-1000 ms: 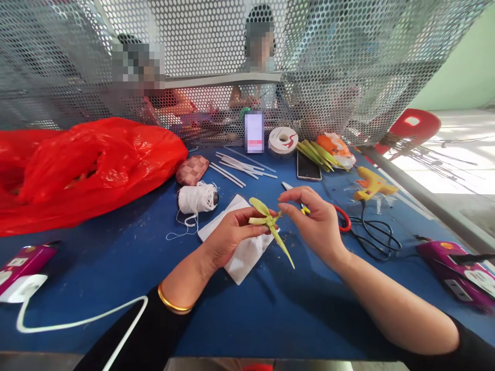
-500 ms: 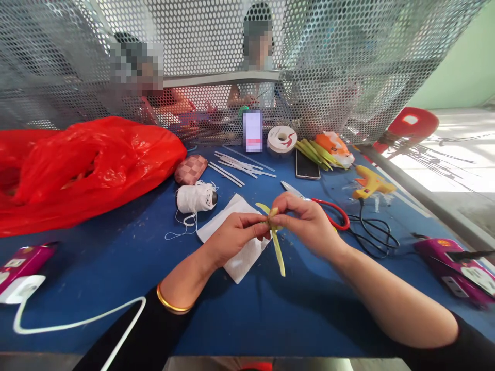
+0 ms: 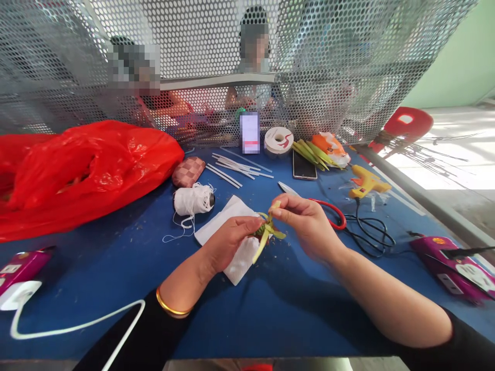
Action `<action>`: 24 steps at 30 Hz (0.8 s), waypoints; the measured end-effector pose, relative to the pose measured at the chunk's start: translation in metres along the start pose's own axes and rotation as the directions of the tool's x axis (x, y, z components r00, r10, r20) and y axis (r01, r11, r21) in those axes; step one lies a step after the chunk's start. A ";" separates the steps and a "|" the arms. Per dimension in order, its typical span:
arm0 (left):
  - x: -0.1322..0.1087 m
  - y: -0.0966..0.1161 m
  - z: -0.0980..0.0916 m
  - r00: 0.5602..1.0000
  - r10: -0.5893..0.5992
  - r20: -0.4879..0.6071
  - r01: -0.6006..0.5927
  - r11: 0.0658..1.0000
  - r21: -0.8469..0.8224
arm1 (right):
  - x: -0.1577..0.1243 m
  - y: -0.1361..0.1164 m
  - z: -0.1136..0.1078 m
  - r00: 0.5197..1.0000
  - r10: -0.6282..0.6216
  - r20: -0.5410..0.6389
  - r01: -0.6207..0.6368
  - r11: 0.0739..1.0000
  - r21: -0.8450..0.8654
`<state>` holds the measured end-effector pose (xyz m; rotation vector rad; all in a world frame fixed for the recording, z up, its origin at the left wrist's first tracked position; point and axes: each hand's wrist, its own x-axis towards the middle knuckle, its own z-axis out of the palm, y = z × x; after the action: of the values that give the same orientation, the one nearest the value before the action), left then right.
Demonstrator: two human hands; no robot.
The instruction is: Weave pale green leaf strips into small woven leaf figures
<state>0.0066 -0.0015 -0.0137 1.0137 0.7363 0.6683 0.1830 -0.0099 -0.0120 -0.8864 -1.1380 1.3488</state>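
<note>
Head cam: leaf piece (image 3: 269, 228), long strip (image 3: 260, 249) down-L, L hand (image 3: 231, 239), R hand (image 3: 307, 219) pinched on it

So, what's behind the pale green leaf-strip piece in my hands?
Behind the pale green leaf-strip piece are a white paper sheet and the dark blue tabletop. Your left hand and the piece cover part of the sheet; what lies there is hidden.

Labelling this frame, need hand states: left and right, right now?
Left hand: closed, holding the yellow-green folded-strip piece.
Right hand: closed, thumb and finger pinching a pale strip end at that piece.
</note>
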 end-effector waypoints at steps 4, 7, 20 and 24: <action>0.002 -0.006 -0.001 0.998 -0.037 -0.056 0.039 0.999 0.025 | -0.002 0.002 0.004 0.998 0.063 0.017 -0.063 0.998 -0.026; 0.004 -0.010 -0.003 0.996 -0.023 -0.089 0.027 0.999 0.041 | -0.003 0.002 0.004 0.995 0.092 0.035 -0.090 0.994 -0.058; 0.001 -0.010 0.000 0.989 -0.137 -0.058 0.143 0.985 0.100 | -0.006 0.012 0.004 0.977 -0.199 0.077 0.214 0.906 -0.364; 0.004 -0.011 0.000 0.992 -0.027 -0.124 0.027 1.000 0.003 | -0.008 0.007 0.004 0.911 -0.411 -0.047 0.310 0.754 -0.579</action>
<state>0.0105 -0.0027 -0.0243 0.9707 0.8588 0.7111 0.1778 -0.0176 -0.0183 -1.1013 -1.5127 0.5958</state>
